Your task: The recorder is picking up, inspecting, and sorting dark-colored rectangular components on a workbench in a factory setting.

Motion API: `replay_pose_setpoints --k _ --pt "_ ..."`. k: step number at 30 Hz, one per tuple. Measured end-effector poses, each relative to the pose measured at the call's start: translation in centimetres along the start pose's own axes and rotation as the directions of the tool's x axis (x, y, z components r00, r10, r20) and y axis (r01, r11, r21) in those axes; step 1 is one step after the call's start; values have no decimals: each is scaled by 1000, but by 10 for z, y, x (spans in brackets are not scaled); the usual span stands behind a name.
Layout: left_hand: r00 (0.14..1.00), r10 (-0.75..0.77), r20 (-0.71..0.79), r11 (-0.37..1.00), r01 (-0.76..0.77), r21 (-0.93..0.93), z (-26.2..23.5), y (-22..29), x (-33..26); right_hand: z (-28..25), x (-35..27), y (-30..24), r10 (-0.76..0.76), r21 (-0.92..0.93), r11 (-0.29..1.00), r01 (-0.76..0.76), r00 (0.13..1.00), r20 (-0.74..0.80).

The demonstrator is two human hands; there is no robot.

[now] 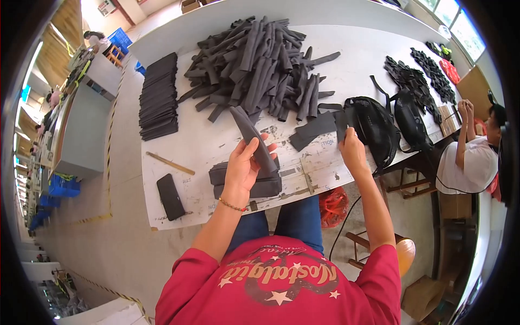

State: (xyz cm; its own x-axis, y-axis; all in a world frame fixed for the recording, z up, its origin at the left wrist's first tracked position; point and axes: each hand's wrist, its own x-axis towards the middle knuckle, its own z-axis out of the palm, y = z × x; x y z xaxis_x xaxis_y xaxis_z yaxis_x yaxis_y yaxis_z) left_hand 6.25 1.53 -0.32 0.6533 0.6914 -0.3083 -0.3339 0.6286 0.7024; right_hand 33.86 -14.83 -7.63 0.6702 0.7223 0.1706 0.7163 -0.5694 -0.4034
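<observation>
My left hand [241,165], with a beaded bracelet at the wrist, is closed around a dark grey folded fabric strip [250,132]. The strip points up and away, above a stack of similar dark pieces [265,187] at the table's near edge. Further right, my right hand [353,153] pinches the lower end of a flat dark piece [341,122]. It is beside a black bag [372,130]. Other flat dark rectangles [316,128] lie overlapping just left of that hand. A large loose heap of dark grey fabric strips [254,67] covers the table's far middle.
Left on the white table [206,138] are a neat row of strips [158,100], a thin wooden stick [170,163] and a black phone-like slab [170,196]. A second black bag [410,119] and small black parts [411,84] lie right. A person [471,157] sits at far right.
</observation>
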Motion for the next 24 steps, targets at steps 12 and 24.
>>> replay_pose_setpoints --k 12,24 --pt "1000 -17 15 975 20 -221 -23 5 -1 -44 -106 -132 -451 450 783 430 890 -66" --pt "1000 10 12 979 -7 -203 -23 13 -13 -40 -114 -159 -380 470 772 429 903 -200"
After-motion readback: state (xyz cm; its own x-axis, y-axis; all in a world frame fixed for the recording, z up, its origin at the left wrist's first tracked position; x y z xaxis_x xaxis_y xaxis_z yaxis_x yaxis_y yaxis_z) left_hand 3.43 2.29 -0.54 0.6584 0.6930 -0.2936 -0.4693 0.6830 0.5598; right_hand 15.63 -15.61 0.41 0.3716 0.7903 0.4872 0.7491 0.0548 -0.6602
